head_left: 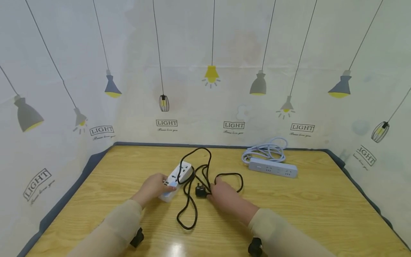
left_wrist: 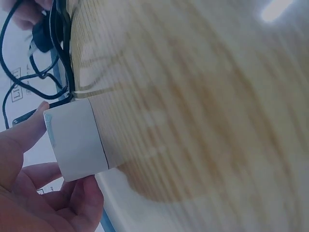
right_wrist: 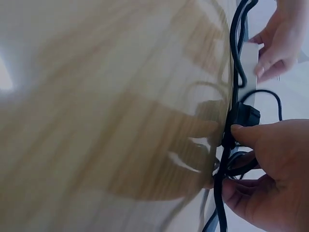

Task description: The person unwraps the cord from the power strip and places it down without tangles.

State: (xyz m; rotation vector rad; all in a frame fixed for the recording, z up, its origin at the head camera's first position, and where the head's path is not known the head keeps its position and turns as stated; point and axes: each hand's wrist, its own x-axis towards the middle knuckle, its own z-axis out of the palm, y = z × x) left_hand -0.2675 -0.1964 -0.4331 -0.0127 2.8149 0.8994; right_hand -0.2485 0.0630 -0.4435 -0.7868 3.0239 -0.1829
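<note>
A white power strip [head_left: 183, 171] lies slantwise on the table, left of centre. My left hand [head_left: 153, 186] grips its near end, thumb on top. In the left wrist view the fingers wrap the sides of the strip's blank white end [left_wrist: 77, 140]. From the strip's far end a black cord [head_left: 196, 214] runs in loose loops across the wood. My right hand [head_left: 228, 196] pinches part of this cord beside its black plug [head_left: 201, 191]. The right wrist view shows the thumb against the plug [right_wrist: 247, 116] and cord strands [right_wrist: 219, 193] passing by the fingertips.
Farther back on the right, a pale blue-grey power strip [head_left: 273, 167] lies with its coiled cord [head_left: 264, 151] behind it. The wooden table [head_left: 305, 203] ends at a dark edge, with lamp-printed sheets [head_left: 199, 117] standing around three sides.
</note>
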